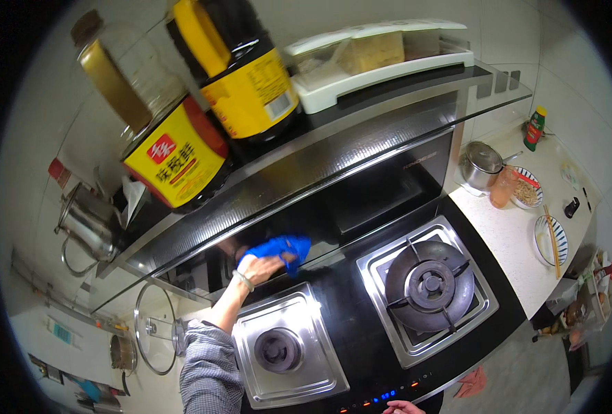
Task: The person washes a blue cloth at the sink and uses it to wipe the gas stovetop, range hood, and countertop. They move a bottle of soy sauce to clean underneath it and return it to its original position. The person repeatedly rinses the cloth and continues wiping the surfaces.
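My left hand point(263, 269), with a bracelet at the wrist, holds a blue cloth point(285, 249) against the glossy black lower panel of the range hood point(316, 227), behind the cooktop. Below that hand lies the left burner point(277, 350) on its steel tray, without a pan support. The right burner point(430, 283) carries a dark round pan support. At the bottom edge my right hand point(403, 408) shows only in part, near the lit touch controls of the black cooktop point(331, 310); nothing is seen in it.
Sauce bottles point(181, 155) and a white seasoning box point(378, 72) stand on the hood's ledge, beside a steel pitcher point(91, 222). On the right counter are a small pot point(480, 168) and a striped bowl with chopsticks point(543, 243). A glass lid point(153, 336) stands at left.
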The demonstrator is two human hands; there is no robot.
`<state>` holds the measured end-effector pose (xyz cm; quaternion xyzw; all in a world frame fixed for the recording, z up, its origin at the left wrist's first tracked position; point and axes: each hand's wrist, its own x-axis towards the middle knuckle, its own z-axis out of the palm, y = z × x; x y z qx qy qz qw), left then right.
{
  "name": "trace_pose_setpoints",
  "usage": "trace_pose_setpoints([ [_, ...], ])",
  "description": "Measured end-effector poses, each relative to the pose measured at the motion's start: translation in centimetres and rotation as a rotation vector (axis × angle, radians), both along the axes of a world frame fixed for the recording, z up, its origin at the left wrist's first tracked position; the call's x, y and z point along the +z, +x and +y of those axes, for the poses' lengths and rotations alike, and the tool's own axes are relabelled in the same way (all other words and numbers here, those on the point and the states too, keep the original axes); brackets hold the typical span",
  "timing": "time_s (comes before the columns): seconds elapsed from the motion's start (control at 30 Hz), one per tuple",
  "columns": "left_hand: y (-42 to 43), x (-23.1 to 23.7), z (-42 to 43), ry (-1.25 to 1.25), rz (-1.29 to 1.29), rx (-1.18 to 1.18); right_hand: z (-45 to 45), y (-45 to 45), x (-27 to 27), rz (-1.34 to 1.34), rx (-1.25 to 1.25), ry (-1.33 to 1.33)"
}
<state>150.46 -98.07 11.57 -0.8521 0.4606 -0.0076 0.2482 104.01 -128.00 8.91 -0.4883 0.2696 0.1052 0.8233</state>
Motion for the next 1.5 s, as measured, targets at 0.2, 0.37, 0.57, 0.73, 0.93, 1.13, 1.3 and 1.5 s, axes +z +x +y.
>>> trace_pose_setpoints([
  [0.2,0.2,2.9,-11.0,-0.180,-0.826,-0.230,-1.9,1.2,0.1,0.026,-0.108,0.060],
  [0.37,0.3,-6.4,-6.8,0.315,-0.286,-0.363,-3.9,0.8,0.4,-0.005,-0.048,0.028],
  [0.57,1.4,4.4,-17.9,-0.179,-0.506,0.032,-6.9,-0.8,-2.0,-0.012,-0.143,0.059],
  [0.73,2.6,-2.7,-20.1,-0.094,-0.691,-0.351,-8.6,2.2,0.1,0.001,-0.104,0.069],
  [0.93,3.0,-2.5,-19.7,0.060,-0.334,-0.352,-11.0,0.9,-0.1,-0.017,-0.101,0.058],
  [1.13,3.3,5.7,-33.3,-0.388,-0.830,-0.216,-13.8,2.6,1.4,0.051,-0.178,0.053],
  [1.3,6.8,-9.9,-27.5,-0.096,-0.162,-0.458,-15.2,3.3,0.6,0.022,-0.072,0.095],
  [1.5,5.0,3.9,-37.6,-0.489,-0.260,-0.157,-18.2,2.4,1.0,0.033,-0.208,0.078],
])
